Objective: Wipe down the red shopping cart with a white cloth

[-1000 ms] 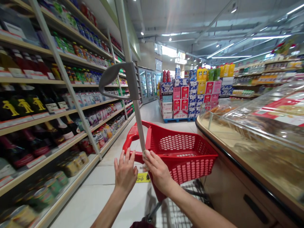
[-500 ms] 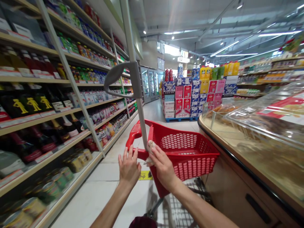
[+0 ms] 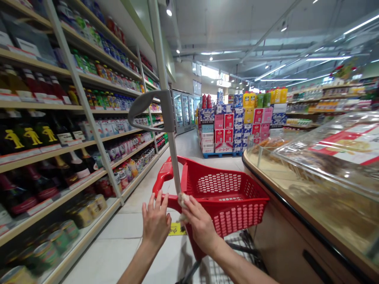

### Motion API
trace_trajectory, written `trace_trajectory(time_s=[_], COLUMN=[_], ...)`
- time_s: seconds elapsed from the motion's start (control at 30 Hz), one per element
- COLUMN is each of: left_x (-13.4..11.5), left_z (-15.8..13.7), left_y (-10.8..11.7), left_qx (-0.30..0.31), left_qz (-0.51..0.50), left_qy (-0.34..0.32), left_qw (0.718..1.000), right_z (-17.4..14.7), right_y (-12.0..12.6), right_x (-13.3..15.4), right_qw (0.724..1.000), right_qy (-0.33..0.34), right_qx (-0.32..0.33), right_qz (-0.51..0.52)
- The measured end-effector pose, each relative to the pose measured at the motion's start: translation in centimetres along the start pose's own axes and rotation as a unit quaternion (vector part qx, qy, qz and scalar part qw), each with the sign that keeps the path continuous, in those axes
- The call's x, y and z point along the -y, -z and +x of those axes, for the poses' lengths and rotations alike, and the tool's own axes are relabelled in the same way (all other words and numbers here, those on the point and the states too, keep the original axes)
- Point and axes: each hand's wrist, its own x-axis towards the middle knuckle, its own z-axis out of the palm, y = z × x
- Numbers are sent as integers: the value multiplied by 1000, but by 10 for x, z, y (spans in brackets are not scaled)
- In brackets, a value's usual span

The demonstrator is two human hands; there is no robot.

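In the head view a red plastic shopping cart (image 3: 231, 211) stands before me, with a grey pole (image 3: 174, 157) rising at its near left side and a grey loop handle (image 3: 168, 112) on that pole. My right hand (image 3: 198, 221) is closed on a crumpled whitish cloth (image 3: 182, 200), pressed to the cart's rim by the foot of the pole. Fingers apart, my left hand (image 3: 156, 221) rests its fingertips at the cart's red handlebar (image 3: 162, 179) and holds nothing. My right fingers hide part of the cloth.
Shelves of bottles and cans (image 3: 59, 154) line the left side. A glass-edged food counter (image 3: 266, 157) with clear plastic covers (image 3: 331, 154) runs close along the cart's right. Stacked drink cartons (image 3: 227, 130) stand on a blue pallet ahead, with glass-door fridges (image 3: 183, 110) beyond.
My view has tilted up a little, so the cart and shelves sit lower and further left. My right hand has slid the cloth slightly down along the cart; my left hand stays at the handlebar.
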Motion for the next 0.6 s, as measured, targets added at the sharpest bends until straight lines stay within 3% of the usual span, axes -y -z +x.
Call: trace_trajectory(time_s=[0.1, 0.23, 0.3, 0.5, 0.6], left_x=[0, -3, -5, -3, 0], left_z=[1, 0, -1, 2, 4], left_y=[-1, 1, 3, 12, 18], left_qx=[2, 1, -2, -12, -6], left_qz=[4, 3, -1, -6, 0], left_qy=[-1, 11, 14, 10, 2], left_qw=[1000, 1000, 1000, 1000, 1000], right_z=[5, -50, -61, -1, -5], right_y=[0, -8, -5, 4, 1], right_x=[-8, -14, -11, -3, -20], right_qw=[1000, 999, 999, 997, 998], right_qy=[-3, 2, -4, -81, -57], right_qx=[-2, 41, 31, -21, -6], right_qz=[-20, -23, -10, 5, -8])
